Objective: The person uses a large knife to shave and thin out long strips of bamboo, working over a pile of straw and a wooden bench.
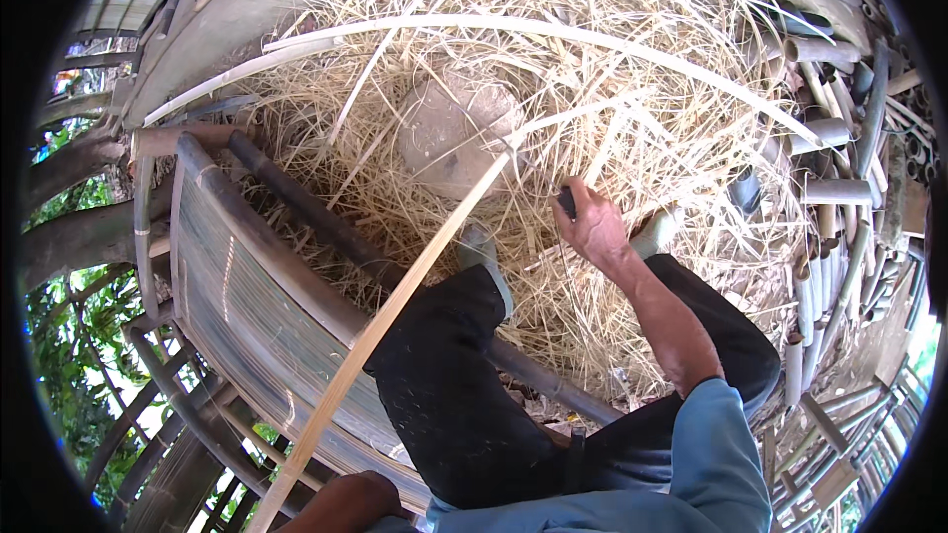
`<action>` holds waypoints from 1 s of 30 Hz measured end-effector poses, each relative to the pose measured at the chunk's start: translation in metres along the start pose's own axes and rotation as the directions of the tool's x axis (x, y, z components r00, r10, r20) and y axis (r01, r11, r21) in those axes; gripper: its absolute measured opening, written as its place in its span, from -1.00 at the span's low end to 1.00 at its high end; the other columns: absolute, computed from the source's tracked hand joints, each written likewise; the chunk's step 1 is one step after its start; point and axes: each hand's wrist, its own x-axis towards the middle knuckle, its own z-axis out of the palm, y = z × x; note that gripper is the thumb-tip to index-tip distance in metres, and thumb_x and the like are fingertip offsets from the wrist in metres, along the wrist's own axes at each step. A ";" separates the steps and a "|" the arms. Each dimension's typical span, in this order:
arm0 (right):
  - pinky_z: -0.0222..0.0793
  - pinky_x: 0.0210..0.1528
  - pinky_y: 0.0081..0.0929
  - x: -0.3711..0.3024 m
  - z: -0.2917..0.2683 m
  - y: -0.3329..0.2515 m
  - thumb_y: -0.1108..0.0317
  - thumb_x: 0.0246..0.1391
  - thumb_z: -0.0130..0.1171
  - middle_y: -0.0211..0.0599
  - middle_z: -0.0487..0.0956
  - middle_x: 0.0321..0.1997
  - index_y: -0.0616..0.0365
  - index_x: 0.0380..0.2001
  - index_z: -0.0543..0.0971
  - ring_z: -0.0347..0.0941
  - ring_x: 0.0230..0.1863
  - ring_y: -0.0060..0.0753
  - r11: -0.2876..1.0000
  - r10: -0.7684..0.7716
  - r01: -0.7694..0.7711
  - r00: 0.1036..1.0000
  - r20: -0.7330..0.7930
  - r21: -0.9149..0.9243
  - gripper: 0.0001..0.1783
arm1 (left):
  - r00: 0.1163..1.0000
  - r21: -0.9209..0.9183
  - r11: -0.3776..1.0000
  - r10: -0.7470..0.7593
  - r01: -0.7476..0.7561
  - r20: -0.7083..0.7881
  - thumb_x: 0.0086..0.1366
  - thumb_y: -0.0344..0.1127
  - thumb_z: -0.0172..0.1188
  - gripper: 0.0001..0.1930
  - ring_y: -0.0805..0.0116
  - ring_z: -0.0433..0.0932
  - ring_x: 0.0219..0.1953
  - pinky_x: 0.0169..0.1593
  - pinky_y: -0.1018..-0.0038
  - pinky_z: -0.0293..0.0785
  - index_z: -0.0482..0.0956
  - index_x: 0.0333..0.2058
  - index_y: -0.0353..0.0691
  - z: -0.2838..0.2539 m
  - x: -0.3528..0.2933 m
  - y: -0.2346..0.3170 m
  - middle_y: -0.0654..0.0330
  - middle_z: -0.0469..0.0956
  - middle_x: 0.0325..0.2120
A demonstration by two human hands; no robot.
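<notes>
My right hand [594,225] is closed around the dark handle of what looks like a knife [567,202], with its blade hard to make out against the shavings. Just left of it, a long pale bamboo strip [395,301] runs slantwise from the lower left edge up past my left knee, its upper end near the tool. At the bottom edge only a bare part of my left arm [351,501] shows, close beside the strip; the left hand is out of sight.
Tangled pale shavings [681,89] cover the ground around a round wooden block [449,138]. Another long strip [553,28] arches across the far side. A slatted bamboo bench [267,286] stands at left, and cut bamboo tubes [834,191] are stacked at right.
</notes>
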 end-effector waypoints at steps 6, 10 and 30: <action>0.55 -0.53 -0.07 0.022 0.010 -0.012 0.22 0.23 0.20 0.03 0.63 -0.48 0.18 -0.13 0.41 0.64 -0.51 0.09 0.998 0.051 -0.052 0.999 0.018 0.022 -0.69 | 1.000 0.029 0.999 -0.013 0.013 -0.004 0.45 0.01 -0.02 -0.58 0.69 0.21 -0.84 -0.73 0.69 0.05 0.40 -0.55 -0.11 0.010 0.002 -0.015 0.47 0.19 -0.83; 0.55 -0.54 -0.06 0.037 0.023 0.006 0.24 0.21 0.19 0.07 0.62 -0.51 0.19 -0.20 0.40 0.61 -0.56 0.10 0.995 0.080 -0.081 0.997 0.007 0.062 -0.72 | 0.999 0.290 0.956 0.030 -0.042 0.045 0.49 -0.01 -0.07 -0.58 0.68 0.23 -0.80 -0.70 0.69 0.09 0.41 -0.50 -0.13 0.013 -0.009 -0.037 0.44 0.24 -0.76; 0.57 -0.64 -0.17 0.082 0.051 0.036 0.21 0.24 0.20 0.07 0.60 -0.55 0.28 -0.13 0.35 0.61 -0.60 0.04 0.992 0.009 -0.011 1.000 0.013 0.128 -0.62 | 0.998 0.303 0.952 0.028 -0.046 0.063 0.50 -0.01 -0.08 -0.59 0.67 0.23 -0.78 -0.68 0.69 0.10 0.41 -0.48 -0.13 0.043 -0.054 -0.115 0.44 0.25 -0.74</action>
